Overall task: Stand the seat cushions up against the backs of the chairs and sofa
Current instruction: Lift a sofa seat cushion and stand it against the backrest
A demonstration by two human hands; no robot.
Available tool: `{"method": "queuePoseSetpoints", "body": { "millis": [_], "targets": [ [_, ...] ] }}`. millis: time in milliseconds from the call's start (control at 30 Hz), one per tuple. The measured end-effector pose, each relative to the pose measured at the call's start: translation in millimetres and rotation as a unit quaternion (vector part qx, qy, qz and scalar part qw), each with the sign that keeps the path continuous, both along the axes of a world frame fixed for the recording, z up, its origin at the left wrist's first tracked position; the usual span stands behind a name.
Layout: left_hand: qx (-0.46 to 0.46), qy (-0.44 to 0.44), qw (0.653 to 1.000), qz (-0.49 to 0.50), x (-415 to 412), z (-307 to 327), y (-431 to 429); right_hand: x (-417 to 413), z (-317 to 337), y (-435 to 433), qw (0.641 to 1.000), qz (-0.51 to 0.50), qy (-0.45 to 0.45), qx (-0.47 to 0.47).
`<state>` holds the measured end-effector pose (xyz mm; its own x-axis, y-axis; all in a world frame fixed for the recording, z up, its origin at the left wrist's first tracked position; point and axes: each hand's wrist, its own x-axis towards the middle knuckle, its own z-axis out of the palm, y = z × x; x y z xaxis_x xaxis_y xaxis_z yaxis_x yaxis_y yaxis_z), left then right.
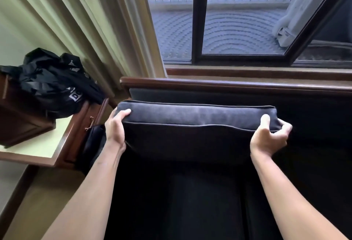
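Note:
A dark grey seat cushion (pixel 196 117) stands on edge, its top side facing me, close in front of the padded sofa back (pixel 209 94) with its dark wooden top rail (pixel 228 85). My left hand (pixel 116 125) grips the cushion's upper left corner, thumb on top. My right hand (pixel 270 135) grips the upper right corner. Below the cushion the bare seat base (pixel 190 201) is dark and in shadow.
A wooden side table (pixel 38 150) with a pale top stands left of the sofa, bearing a wooden box and a black bag (pixel 55 83). Cream curtains (pixel 85 20) hang behind it. A dark-framed window (pixel 198 30) runs right behind the sofa back.

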<state>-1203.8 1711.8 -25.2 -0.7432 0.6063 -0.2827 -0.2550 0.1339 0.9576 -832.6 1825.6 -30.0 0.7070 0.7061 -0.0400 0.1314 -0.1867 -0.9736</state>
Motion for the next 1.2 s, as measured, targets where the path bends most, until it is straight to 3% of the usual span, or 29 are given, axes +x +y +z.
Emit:
{"method": "queuePoseSetpoints", "body": {
  "millis": [167,467,600,733,900,1033,1200],
  "targets": [
    [0.006,-0.02,1.0,-0.008,-34,12,47,-32,0,40,0.998,0.006,-0.055,-0.002],
    [-0.06,-0.025,0.997,-0.038,-59,-33,92,-50,-48,83,0.985,0.024,-0.153,-0.07],
    [-0.087,0.035,0.995,-0.017,-63,-58,103,-54,-63,92,0.976,0.048,-0.2,-0.07],
    [-0.134,0.163,0.978,-0.008,-58,-64,109,-55,-65,99,0.967,0.088,-0.23,-0.072],
    [-0.203,0.312,0.928,-0.005,-47,-59,108,-47,-60,100,0.953,0.17,-0.222,-0.116],
    [-0.298,0.485,0.819,-0.067,-20,-50,104,-27,-47,95,0.923,0.253,-0.221,-0.188],
    [-0.269,0.559,0.752,-0.222,76,-30,92,16,-28,64,0.894,0.326,-0.249,-0.178]
  ]
}}
